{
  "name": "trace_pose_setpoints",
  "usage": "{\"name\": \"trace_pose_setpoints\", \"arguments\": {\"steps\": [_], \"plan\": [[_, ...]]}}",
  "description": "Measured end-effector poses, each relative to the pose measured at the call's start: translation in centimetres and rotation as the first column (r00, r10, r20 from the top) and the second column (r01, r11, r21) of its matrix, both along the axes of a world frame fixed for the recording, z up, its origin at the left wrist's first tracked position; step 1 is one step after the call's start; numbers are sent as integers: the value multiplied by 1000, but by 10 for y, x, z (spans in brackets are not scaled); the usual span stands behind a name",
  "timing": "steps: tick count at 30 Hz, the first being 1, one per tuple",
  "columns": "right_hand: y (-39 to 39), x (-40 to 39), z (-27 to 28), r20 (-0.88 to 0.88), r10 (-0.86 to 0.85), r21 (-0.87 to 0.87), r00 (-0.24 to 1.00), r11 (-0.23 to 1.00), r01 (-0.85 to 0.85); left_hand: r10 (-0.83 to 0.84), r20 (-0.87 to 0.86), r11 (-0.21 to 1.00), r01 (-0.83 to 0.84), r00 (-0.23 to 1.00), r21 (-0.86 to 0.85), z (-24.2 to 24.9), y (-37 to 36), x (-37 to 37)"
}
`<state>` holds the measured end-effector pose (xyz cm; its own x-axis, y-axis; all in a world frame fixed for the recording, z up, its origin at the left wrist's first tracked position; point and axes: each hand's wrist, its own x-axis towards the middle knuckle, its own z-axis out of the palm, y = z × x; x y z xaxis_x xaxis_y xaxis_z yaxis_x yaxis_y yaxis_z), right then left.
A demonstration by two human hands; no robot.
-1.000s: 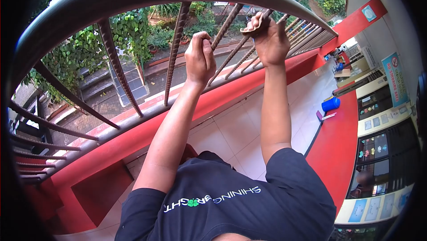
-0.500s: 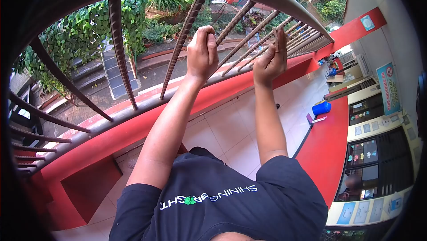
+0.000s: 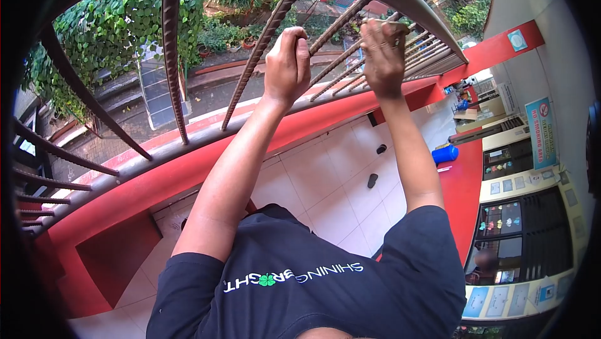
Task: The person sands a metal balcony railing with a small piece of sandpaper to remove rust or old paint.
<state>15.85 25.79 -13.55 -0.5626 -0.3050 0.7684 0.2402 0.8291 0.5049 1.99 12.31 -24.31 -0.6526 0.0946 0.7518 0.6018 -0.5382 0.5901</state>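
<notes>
My left hand (image 3: 287,66) is raised in a fist, thumb against the curled fingers, and nothing shows in it. It appears in front of the ridged metal bars (image 3: 266,38); whether it touches one is unclear. To its right my right hand (image 3: 384,54) is also raised, bent at the wrist, its fingers somewhat apart and blurred, with no object visible in it. More bars of the curved railing stand behind it. Both bare forearms reach up from the sleeves of a dark shirt (image 3: 294,282) with printed lettering.
A red ledge (image 3: 206,167) runs under the railing, above a tiled floor (image 3: 325,179) with two small dark objects. Plants (image 3: 125,26) grow beyond the bars. At right are a blue container (image 3: 445,154) on a red surface, windows and a no-smoking sign (image 3: 541,132).
My right hand has turned and tipped over from a flat, upright pose, with its forearm shifted right. The left hand keeps its fist. The view has moved slightly, showing more floor.
</notes>
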Motion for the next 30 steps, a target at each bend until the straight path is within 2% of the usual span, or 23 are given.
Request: {"name": "trace_pose_setpoints", "arguments": {"steps": [2, 3, 4, 7, 8, 10, 11, 12, 14, 16, 18, 19, 20, 22, 23, 24, 26, 29, 30], "plan": [[2, 9, -34, 354, -26, 91, 935, 996, -6, 1, -13, 1000, -1, 1000, -1, 2, -1, -1], [3, 10, -35, 352, -46, 107, 935, 994, 8, 7, -15, 1000, -7, 1000, 2, 3, -1, -3], [-4, 6, -18, 283, -65, 203, 957, 979, 7, 29, -35, 999, -29, 999, 16, 3, 0, -4], [-6, 2, 22, 3, -148, 117, 989, 982, 147, 8, -8, 1000, -8, 1000, -3, -1, -2, 0], [-4, 6, 11, 2, -151, 113, 989, 982, 150, -25, 24, 999, 25, 999, -24, 0, -3, -1], [0, 10, -21, 285, -69, 164, 956, 986, 22, -22, 12, 999, 22, 1000, -32, -1, -4, -3], [1, 17, -28, 431, -35, 174, 902, 984, -45, -3, -19, 1000, 3, 1000, -12, 0, -3, -3], [-1, 16, -20, 464, -11, 170, 886, 982, -77, 16, -49, 1000, -16, 999, 10, 0, -2, -4], [-8, 2, 17, 348, -54, 227, 936, 973, -28, 29, -50, 1000, -29, 998, 12, -1, -1, -5], [-8, -1, 41, 188, -77, 177, 979, 983, 43, -25, -5, 1000, 25, 1000, -19, -2, -2, -3], [-13, 0, 12, 149, -169, 247, 974, 961, 129, -18, -10, 1000, 18, 1000, -16, 1, -2, -4], [-7, 9, -5, 357, -88, 200, 930, 980, 16, 19, -44, 1000, -18, 999, 18, 1, -1, -4], [-7, 17, -18, 431, -122, 275, 894, 962, -2, 56, -77, 997, -52, 995, 51, 1, 1, -5], [-5, 11, -10, 397, -64, 260, 916, 965, -45, 40, -68, 999, -38, 997, 33, 1, 1, -5], [-2, 9, 5, 302, -136, 297, 943, 954, 43, 29, -55, 999, -28, 998, 19, 0, 1, -4], [-1, 6, 23, 197, -166, 230, 966, 966, 119, 4, -39, 1000, -3, 999, 9, 0, 1, -4], [-6, 8, 22, 98, -256, 212, 962, 950, 231, 25, -33, 1000, -25, 999, 11, -1, 2, -3], [-2, 23, -46, 351, -169, 212, 921, 972, 97, 39, -56, 999, -38, 998, 16, 1, 0, -4], [-11, 22, -53, 381, -176, 220, 908, 971, 96, 43, -60, 999, -42, 997, 14, 2, 0, -4]]}}
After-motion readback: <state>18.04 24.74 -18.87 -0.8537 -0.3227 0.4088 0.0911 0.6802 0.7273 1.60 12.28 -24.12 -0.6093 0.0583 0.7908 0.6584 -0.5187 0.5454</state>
